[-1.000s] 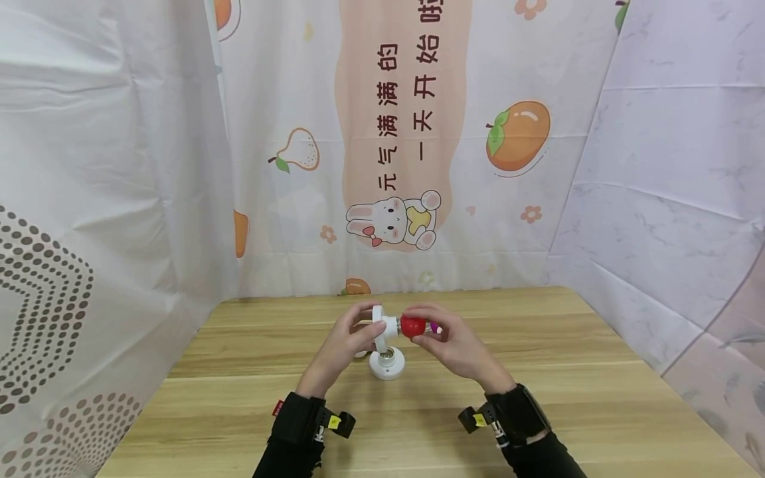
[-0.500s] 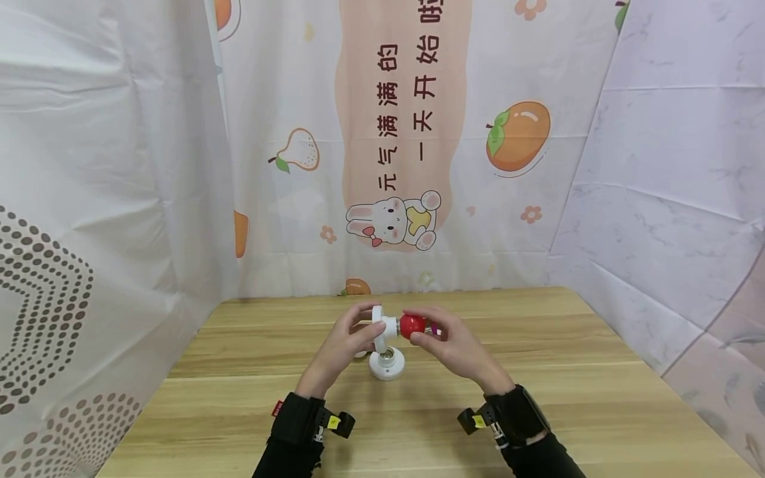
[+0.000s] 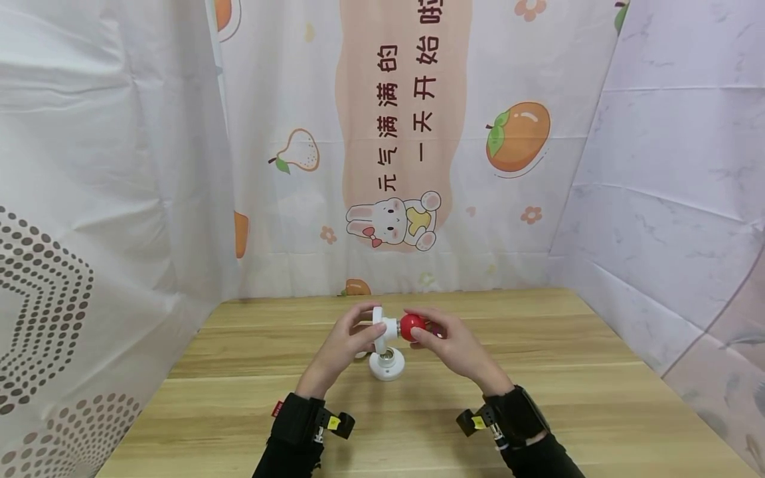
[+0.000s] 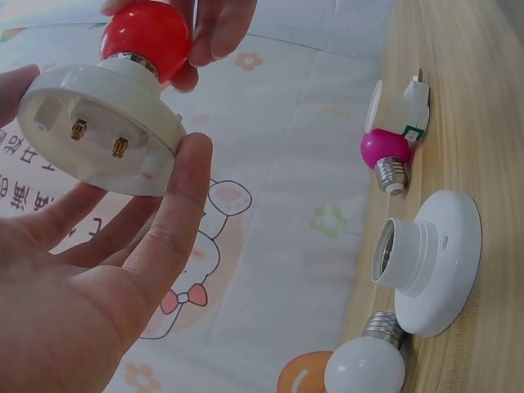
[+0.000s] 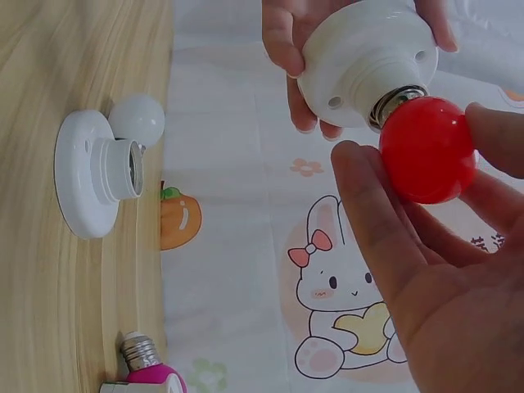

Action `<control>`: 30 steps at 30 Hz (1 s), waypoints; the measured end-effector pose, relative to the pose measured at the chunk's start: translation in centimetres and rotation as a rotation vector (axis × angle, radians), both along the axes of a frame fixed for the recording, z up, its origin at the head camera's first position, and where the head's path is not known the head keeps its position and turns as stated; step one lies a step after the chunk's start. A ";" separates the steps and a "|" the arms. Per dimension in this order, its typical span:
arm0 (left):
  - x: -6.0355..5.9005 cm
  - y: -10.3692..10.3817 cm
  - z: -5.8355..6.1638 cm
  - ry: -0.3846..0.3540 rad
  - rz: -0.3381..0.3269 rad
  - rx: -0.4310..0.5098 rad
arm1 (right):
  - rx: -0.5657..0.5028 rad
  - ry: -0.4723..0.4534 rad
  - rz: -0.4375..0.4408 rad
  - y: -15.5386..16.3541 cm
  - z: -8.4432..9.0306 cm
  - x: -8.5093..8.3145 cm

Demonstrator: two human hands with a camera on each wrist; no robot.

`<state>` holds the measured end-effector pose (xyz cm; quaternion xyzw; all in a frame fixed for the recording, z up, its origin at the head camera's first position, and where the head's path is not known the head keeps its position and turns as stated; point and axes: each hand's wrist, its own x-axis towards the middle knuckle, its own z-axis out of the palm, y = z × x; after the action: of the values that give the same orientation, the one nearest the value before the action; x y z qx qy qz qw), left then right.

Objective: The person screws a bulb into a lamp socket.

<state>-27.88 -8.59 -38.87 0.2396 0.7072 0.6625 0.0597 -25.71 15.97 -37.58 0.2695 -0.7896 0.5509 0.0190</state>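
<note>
Above the table (image 3: 538, 398), left hand (image 3: 340, 348) grips a white socket (image 5: 364, 61); right hand (image 3: 454, 345) pinches its glossy red bulb (image 5: 427, 149).

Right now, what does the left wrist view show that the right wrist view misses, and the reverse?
Only the left wrist view shows the two metal contacts on the back of the held lamp socket and a white plug adapter by the pink bulb. Only the right wrist view shows the red bulb's metal screw base at the socket mouth. Both show the red bulb, spare socket and white bulb.
</note>
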 end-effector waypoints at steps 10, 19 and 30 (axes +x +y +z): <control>0.2 -0.1 0.0 0.005 0.001 -0.010 | -0.022 -0.042 0.033 -0.1 -0.3 -0.5; 0.2 0.0 0.1 0.006 0.008 -0.010 | 0.041 0.043 -0.067 -0.2 -0.4 -0.3; 0.0 -0.1 0.1 0.002 0.014 -0.011 | -0.018 0.258 -0.025 -0.3 -0.2 0.0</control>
<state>-27.83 -8.69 -38.79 0.2350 0.7126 0.6587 0.0558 -25.71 15.67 -37.80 0.3280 -0.7789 0.5186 0.1297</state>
